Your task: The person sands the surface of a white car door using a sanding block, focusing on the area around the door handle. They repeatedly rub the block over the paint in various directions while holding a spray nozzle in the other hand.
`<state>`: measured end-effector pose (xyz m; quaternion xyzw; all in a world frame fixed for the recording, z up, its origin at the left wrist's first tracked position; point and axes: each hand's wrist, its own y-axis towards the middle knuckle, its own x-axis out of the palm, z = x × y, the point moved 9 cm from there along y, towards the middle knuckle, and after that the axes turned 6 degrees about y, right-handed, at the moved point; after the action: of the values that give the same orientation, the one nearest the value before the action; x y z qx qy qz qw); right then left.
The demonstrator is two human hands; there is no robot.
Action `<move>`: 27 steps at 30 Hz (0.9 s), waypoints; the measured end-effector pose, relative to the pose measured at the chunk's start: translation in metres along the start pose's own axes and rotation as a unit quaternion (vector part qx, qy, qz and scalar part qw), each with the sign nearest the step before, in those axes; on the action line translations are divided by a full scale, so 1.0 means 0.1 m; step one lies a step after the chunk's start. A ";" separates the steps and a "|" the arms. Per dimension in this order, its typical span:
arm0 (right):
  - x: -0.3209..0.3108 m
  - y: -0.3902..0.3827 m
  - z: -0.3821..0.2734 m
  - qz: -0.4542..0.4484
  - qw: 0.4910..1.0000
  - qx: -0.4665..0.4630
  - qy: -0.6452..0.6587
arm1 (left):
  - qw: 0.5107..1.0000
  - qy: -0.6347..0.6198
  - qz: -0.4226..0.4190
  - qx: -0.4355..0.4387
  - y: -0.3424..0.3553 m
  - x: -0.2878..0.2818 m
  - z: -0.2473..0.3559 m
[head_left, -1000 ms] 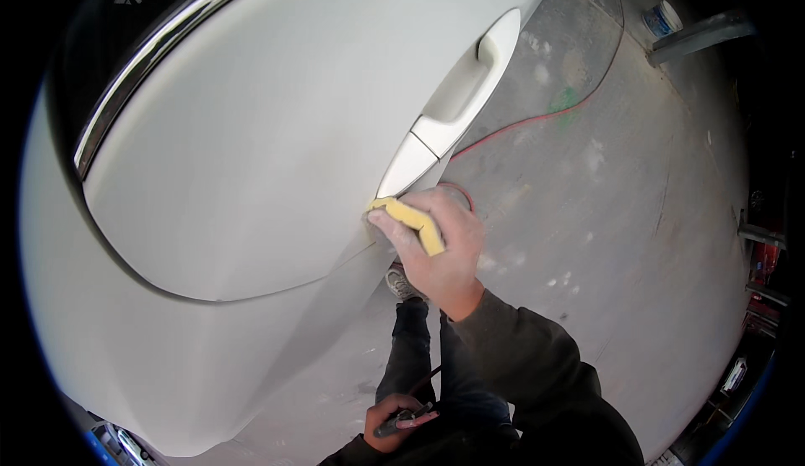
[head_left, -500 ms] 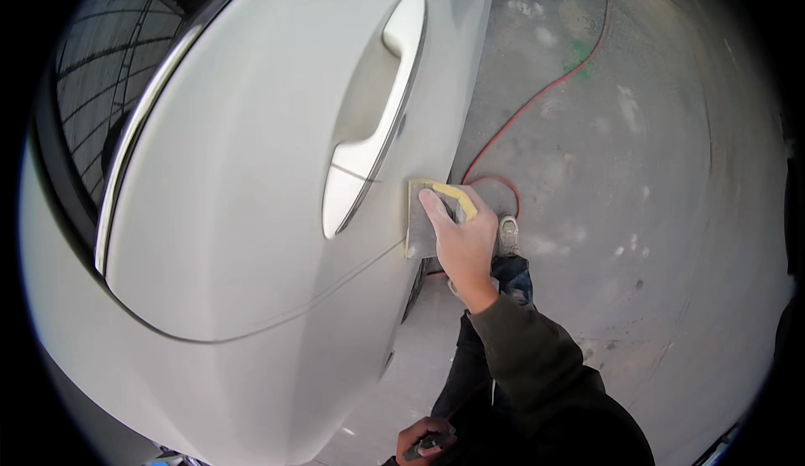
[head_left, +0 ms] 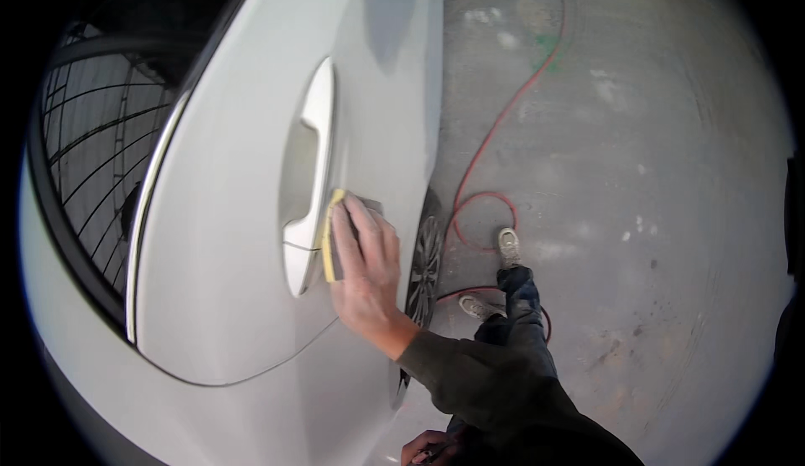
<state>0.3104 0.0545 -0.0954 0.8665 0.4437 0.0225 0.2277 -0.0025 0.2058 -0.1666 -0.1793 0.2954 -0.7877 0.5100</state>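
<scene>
My right hand is closed on a thin sanding pad, grey with a yellow edge. Fingers lie along the pad, which stands against the pale car door just right of the lower half of the white door handle. At the picture's bottom edge, my left hand is wrapped around a small dark tool. Most of that tool is cut off or in shadow, so its kind does not show.
A dark side window with chrome trim lies at the left. Beneath the door's right edge shows a wheel. A red hose loops over the grey floor, around my shoes.
My right hand has moved left with the pad, from the door's right edge to beside the handle, and its fingers have turned over the pad. The view has shifted; my left hand sits lower.
</scene>
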 end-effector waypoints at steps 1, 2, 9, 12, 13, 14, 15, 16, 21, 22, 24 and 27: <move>0.05 0.05 0.10 0.008 1.000 -0.006 -0.020 | 1.000 -0.004 0.005 -0.010 -0.03 -0.05 -0.13; 0.08 0.19 0.18 0.004 1.000 -0.008 -0.011 | 1.000 -0.014 0.008 -0.025 -0.03 -0.04 -0.21; -0.54 0.43 0.87 -0.032 0.997 0.067 0.020 | 0.995 0.059 0.071 -0.021 -0.10 0.29 -0.34; -0.78 0.21 0.87 -0.156 0.984 0.082 0.041 | 0.978 0.161 0.126 -0.050 -0.28 0.38 -1.12; -0.83 0.22 0.94 -0.207 0.975 0.080 0.013 | 0.984 0.101 0.146 -0.036 -0.18 0.48 -0.97; -0.82 0.31 0.92 -0.231 0.972 0.042 0.004 | 0.986 0.041 0.163 -0.018 0.03 0.56 -0.67; -0.77 0.42 0.83 -0.256 0.967 0.001 -0.001 | 0.983 -0.020 0.184 0.004 0.15 0.64 -0.53; -0.65 0.49 0.72 -0.278 0.960 -0.041 -0.005 | 0.968 -0.116 0.224 -0.001 0.21 0.67 -0.65; -0.30 0.23 0.60 -0.377 0.911 -0.142 0.091 | 0.946 -0.085 0.310 0.036 0.79 1.04 -0.76; -0.32 0.15 0.62 -0.376 0.905 -0.165 0.114 | 0.932 -0.156 0.327 0.003 0.95 1.09 -0.46; -0.56 0.14 0.69 -0.378 0.885 -0.248 0.113 | 0.902 -0.210 0.375 0.036 1.33 1.33 -0.34; -0.50 -0.10 0.74 -0.363 0.855 -0.354 0.108 | 0.862 -0.225 0.413 0.188 1.79 1.21 -0.28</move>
<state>0.2903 -0.0071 -0.1579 0.4962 0.7108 0.1873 0.4619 0.0560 0.0492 -0.3061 -0.1139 0.0665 -0.4837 0.8652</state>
